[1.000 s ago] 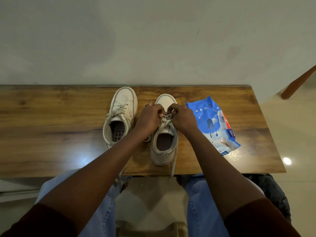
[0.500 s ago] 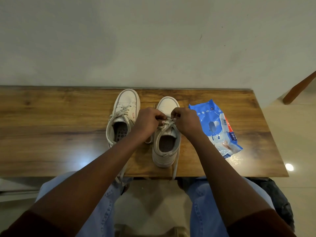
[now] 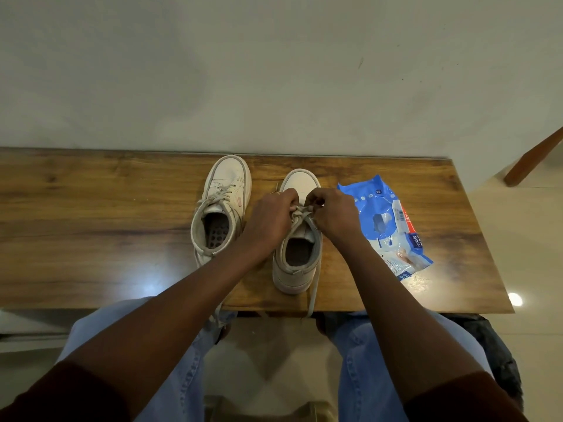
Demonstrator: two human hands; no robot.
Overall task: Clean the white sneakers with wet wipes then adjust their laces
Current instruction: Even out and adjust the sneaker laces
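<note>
Grip unchanged: left hand (image 3: 270, 221) and right hand (image 3: 334, 217) still pinch the right sneaker's (image 3: 293, 277) laces (image 3: 301, 212), so lacing continues.

Wide bare tabletop (image 3: 91, 233) leftward; wipes pack (image 3: 384, 215) rightward.

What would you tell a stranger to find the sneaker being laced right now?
On the wooden table against the wall, two white sneakers stand side by side. Pick the right sneaker, beside the blue wipes pack. Unlike the left sneaker, it has the left hand and the right hand pinching its laces.
</note>
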